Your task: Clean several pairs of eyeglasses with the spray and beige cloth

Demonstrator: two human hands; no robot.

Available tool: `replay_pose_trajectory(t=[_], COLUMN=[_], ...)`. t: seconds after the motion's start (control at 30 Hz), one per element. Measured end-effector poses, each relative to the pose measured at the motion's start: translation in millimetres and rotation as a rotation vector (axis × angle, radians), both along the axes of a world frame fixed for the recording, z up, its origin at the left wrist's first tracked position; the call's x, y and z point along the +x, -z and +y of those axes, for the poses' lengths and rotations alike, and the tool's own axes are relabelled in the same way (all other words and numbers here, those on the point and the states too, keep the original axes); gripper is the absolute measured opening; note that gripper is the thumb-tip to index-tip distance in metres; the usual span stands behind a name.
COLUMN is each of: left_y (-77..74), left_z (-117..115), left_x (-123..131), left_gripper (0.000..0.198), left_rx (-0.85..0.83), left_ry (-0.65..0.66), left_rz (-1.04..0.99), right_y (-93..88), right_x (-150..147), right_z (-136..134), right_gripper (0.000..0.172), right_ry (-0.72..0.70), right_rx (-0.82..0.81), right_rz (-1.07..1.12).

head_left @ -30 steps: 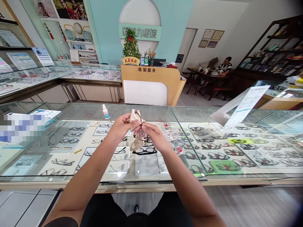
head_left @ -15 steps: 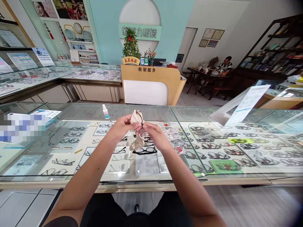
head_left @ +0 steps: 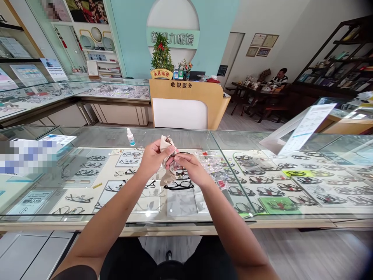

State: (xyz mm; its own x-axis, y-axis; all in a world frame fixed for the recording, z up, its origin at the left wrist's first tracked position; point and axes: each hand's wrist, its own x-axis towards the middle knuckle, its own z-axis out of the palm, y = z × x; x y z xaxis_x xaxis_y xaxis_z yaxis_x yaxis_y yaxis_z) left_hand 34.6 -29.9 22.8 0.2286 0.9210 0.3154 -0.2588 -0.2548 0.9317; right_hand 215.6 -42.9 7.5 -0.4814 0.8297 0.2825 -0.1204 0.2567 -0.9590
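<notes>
Over the glass counter, my left hand (head_left: 154,156) pinches a beige cleaning cloth (head_left: 165,148), which is folded around part of a pair of eyeglasses (head_left: 176,168). My right hand (head_left: 188,164) grips the eyeglasses at the frame, its fingers closed and close against the left fingertips. A lens shows below the hands, and a thin dark temple sticks out above my right fingers. The cloth hides the rest of the frame. Beyond my left hand, a small white spray bottle (head_left: 130,137) stands upright on the glass.
Under the glass top (head_left: 233,142) lie many eyeglass frames, including a black pair (head_left: 178,185) below my hands. A folded sign (head_left: 305,130) stands at right, papers (head_left: 58,140) at left. Behind are a wooden cashier desk (head_left: 217,101) and a seated person (head_left: 279,77).
The cloth has been drawn in lower and tighter around the eyeglasses. My left hand has shifted slightly, and more of the lens and a temple now show by my right hand.
</notes>
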Motion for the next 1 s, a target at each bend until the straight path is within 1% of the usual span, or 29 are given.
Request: replay_pose_trajectory(t=[0.13, 0.2, 0.23, 0.33, 0.4, 0.47, 0.6, 0.7, 0.8, 0.9, 1.0], left_y=[6.5, 7.3, 6.8, 3.1, 1.2, 1.5, 6.4, 8.7, 7.7, 6.9, 10.3], left_z=[0.7, 4.7, 7.4, 15.7, 18.7, 18.4, 10.4, 4.7, 4.0, 8.8, 16.1], left_x=[-0.2, -6.0, -9.8, -20.8, -23.8, -21.8, -10.4, -3.9, -1.4, -1.6, -3.2], left_gripper=[0.059, 0.062, 0.063, 0.061, 0.059, 0.058, 0.050, 0.058, 0.065, 0.066, 0.069], left_rx=[0.009, 0.015, 0.011, -0.001, 0.006, 0.014, -0.005, 0.000, -0.006, -0.050, -0.095], left_ry=[-0.090, -0.074, -0.032, 0.169, 0.224, 0.194, 0.059, -0.027, -0.077, -0.050, -0.027], left_rz=[0.012, 0.044, 0.059, 0.083, 0.079, 0.066, 0.069, 0.043, 0.015, -0.054, -0.135], right_y=[-2.2, -2.6, -2.6, -1.0, 0.6, 2.0, 3.1, 2.6, 2.0, 2.5, 5.1], right_x=[-1.2, -0.4, 0.5, 3.7, 4.7, 3.7, -2.3, -6.3, -6.8, -3.3, 2.5], right_z=[-2.0, -2.0, -1.7, 0.8, 2.5, 2.9, 0.4, -1.5, -1.7, -0.2, 3.8], right_gripper=[0.051, 0.050, 0.049, 0.046, 0.046, 0.046, 0.049, 0.051, 0.049, 0.047, 0.046], right_ry=[0.006, 0.029, 0.045, 0.089, 0.101, 0.093, 0.027, 0.007, 0.046, 0.121, 0.250], right_rx=[0.037, 0.048, 0.042, 0.000, -0.025, -0.028, -0.025, -0.011, 0.016, 0.024, 0.030], right_rz=[-0.024, -0.008, 0.008, 0.055, 0.081, 0.088, 0.059, 0.044, 0.051, 0.070, 0.146])
